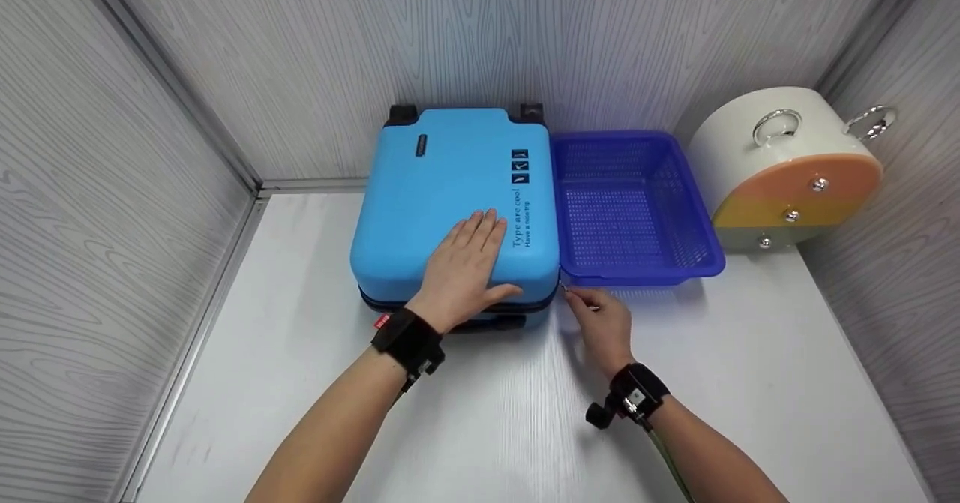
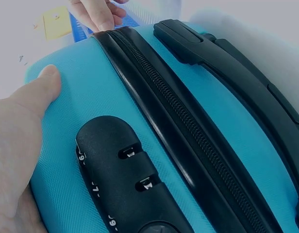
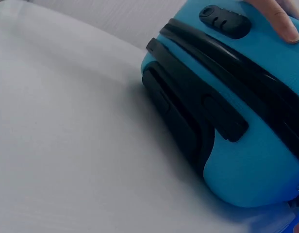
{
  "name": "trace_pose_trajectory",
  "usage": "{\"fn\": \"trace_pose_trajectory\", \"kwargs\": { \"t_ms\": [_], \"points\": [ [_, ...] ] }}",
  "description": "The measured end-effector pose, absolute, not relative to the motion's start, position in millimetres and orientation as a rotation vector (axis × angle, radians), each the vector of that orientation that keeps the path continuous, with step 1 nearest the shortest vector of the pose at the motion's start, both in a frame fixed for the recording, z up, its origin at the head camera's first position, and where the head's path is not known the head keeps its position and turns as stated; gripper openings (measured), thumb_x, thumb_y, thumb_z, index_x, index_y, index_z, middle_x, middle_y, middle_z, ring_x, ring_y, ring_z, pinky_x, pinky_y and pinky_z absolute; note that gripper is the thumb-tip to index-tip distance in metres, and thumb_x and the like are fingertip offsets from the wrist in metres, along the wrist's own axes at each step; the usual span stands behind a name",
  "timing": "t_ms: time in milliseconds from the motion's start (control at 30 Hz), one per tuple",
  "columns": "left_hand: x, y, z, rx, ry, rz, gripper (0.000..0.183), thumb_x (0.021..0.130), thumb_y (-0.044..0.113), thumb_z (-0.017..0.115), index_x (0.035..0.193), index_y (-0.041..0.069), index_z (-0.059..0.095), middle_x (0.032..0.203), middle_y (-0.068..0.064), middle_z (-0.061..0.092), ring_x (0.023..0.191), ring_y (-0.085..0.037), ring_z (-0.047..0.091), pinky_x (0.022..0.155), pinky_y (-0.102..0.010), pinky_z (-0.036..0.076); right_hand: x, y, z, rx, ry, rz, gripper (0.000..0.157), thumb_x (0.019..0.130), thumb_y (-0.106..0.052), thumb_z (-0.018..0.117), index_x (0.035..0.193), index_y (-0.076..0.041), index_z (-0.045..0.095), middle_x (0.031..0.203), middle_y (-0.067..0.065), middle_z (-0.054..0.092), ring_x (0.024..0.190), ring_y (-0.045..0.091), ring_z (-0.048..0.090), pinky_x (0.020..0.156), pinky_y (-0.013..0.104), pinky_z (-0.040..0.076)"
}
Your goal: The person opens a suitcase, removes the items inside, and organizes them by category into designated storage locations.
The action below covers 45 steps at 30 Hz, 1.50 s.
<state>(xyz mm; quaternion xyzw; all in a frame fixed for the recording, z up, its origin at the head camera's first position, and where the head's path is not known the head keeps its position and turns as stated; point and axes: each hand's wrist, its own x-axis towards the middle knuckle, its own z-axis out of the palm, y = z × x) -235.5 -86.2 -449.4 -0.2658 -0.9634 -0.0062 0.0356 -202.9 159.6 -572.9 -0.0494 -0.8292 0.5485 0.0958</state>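
Observation:
A light blue suitcase (image 1: 450, 203) lies flat with its wheels toward the back wall. My left hand (image 1: 463, 267) rests on the lid, fingers straight and thumb spread toward the front edge. At the front right corner, thumb and forefinger of my right hand (image 1: 604, 327) pinch a small metal zipper pull (image 1: 563, 285). In the left wrist view the closed zipper (image 2: 174, 102) runs along the side, between a black combination lock (image 2: 125, 165) and the black carry handle (image 2: 227, 63). Only a sliver of the right fingers shows at the right wrist view's edge.
A blue plastic basket (image 1: 637, 272) stands right beside the suitcase, close to the right hand. Farther right is a rounded white box (image 1: 757, 124) with orange, yellow and green bands and metal knobs. Wood-patterned walls (image 1: 480, 31) enclose the white table (image 1: 480, 428) at the back and sides.

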Motion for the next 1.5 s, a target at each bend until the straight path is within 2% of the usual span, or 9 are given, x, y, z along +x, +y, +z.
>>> {"fn": "trace_pose_trajectory", "kwargs": {
  "t_ms": [200, 467, 767, 1100, 1500],
  "points": [
    [-235.5, -85.7, -449.4, -0.812, -2.958, -0.013, 0.106, 0.093, 0.074, 0.051, 0.164, 0.005, 0.014, 0.169, -0.014, 0.012, 0.156, -0.028, 0.009, 0.125, -0.041, 0.005, -199.3, 165.1, -573.8, 0.123, -2.478, 1.262, 0.011, 0.092, -0.017, 0.079, 0.100, -0.011, 0.083, 0.092, -0.001, 0.074, 0.081, 0.015, 0.065, 0.068, 0.031, 0.053],
    [-235.1, -85.2, -449.2, -0.806, -2.954, 0.011, 0.106, 0.093, 0.075, 0.051, 0.164, 0.004, 0.015, 0.169, -0.015, 0.014, 0.156, -0.028, 0.011, 0.125, -0.041, 0.007, -194.0, 168.1, -575.7, 0.377, -2.406, 1.034, 0.011, 0.086, -0.009, 0.084, 0.097, -0.009, 0.083, 0.089, 0.001, 0.075, 0.081, 0.017, 0.066, 0.065, 0.031, 0.056],
    [-234.9, -84.6, -449.6, -0.810, -2.963, -0.004, 0.105, 0.094, 0.074, 0.050, 0.164, 0.005, 0.014, 0.169, -0.014, 0.012, 0.156, -0.028, 0.009, 0.125, -0.041, 0.005, -186.9, 167.0, -575.4, 0.489, -2.395, 0.995, 0.015, 0.085, -0.010, 0.085, 0.100, -0.012, 0.084, 0.091, -0.001, 0.075, 0.086, 0.016, 0.066, 0.066, 0.028, 0.055],
    [-235.5, -85.6, -450.3, -0.808, -2.937, -0.005, 0.105, 0.093, 0.074, 0.051, 0.164, 0.004, 0.016, 0.169, -0.016, 0.014, 0.156, -0.028, 0.011, 0.125, -0.041, 0.007, -181.9, 142.1, -575.4, 0.723, -2.330, 0.935, 0.020, 0.080, -0.005, 0.087, 0.099, -0.010, 0.083, 0.088, -0.003, 0.073, 0.085, 0.016, 0.066, 0.074, 0.032, 0.056],
    [-237.7, -100.7, -446.4, -0.871, -2.972, -0.114, 0.103, 0.095, 0.070, 0.054, 0.164, 0.007, 0.011, 0.170, -0.013, 0.009, 0.157, -0.026, 0.005, 0.125, -0.039, 0.002, -180.7, 138.3, -573.2, 0.717, -2.391, 0.896, 0.016, 0.083, -0.011, 0.087, 0.098, -0.013, 0.083, 0.094, -0.005, 0.076, 0.088, 0.015, 0.067, 0.076, 0.032, 0.056]
  ]
}}
